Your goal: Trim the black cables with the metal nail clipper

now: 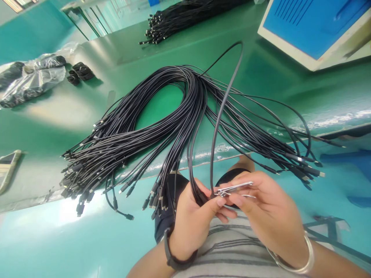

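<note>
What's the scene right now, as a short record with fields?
Left hand: holds several black cables
Right hand: holds a metal clipper, its tip beside one looped cable
Main bundle: on the green table, some connector ends past the near edge
Far side: second cable bundle, blue-and-white box
Left side: black items in clear plastic
</note>
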### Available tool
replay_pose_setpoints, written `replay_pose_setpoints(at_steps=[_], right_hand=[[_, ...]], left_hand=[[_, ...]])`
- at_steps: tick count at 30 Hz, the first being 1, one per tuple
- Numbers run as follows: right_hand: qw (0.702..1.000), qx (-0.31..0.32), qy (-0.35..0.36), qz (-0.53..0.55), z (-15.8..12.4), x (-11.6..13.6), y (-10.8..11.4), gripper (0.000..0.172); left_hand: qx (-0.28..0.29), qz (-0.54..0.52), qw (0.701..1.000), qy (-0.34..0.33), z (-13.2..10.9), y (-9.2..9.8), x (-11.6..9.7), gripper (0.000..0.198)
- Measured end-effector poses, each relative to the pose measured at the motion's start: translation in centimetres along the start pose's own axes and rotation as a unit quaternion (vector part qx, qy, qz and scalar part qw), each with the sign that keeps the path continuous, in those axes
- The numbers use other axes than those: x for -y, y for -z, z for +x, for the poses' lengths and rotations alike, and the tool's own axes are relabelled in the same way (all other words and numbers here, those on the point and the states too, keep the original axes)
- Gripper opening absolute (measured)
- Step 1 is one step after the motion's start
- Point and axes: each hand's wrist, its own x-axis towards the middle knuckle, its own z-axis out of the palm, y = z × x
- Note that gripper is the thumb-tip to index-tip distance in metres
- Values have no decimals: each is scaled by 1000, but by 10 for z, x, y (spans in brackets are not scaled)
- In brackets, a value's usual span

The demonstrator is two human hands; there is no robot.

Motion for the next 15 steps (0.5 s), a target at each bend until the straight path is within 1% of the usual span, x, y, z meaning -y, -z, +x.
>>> replay_pose_setpoints(at_steps=[3,5,7,8,10,11,12,13,14,15], right_hand=[[999,-19,-4,-31,2,1,1,5],[1000,-22,-12,-15,3,3,2,4],[1000,0,-6,14,4,5,4,9],[1000,24,1,17,4,7,5,12],[997,70,15,-17,8,11,8,15],[996,77,20,-51,11,13,11,14],[993,62,24,-97,16,17,16,13],[987,23,31,-158,21,20,22,10],[973,-36,38,-225,26,23,31,9],[948,-111,52,-293,32,26,41,9]], left_hand=[[9,0,1000,0,0,2,1,32],[11,-3,1000,2,1,2,1,32],[9,-1,1000,11,1,1,1,33],[8,6,1000,16,2,1,1,33],[13,30,999,31,2,-1,1,31],[22,43,998,39,2,-1,1,28],[36,53,997,48,2,0,1,25],[55,56,995,58,2,1,1,21],[77,51,993,69,2,3,1,21],[98,40,991,79,3,5,1,25]])
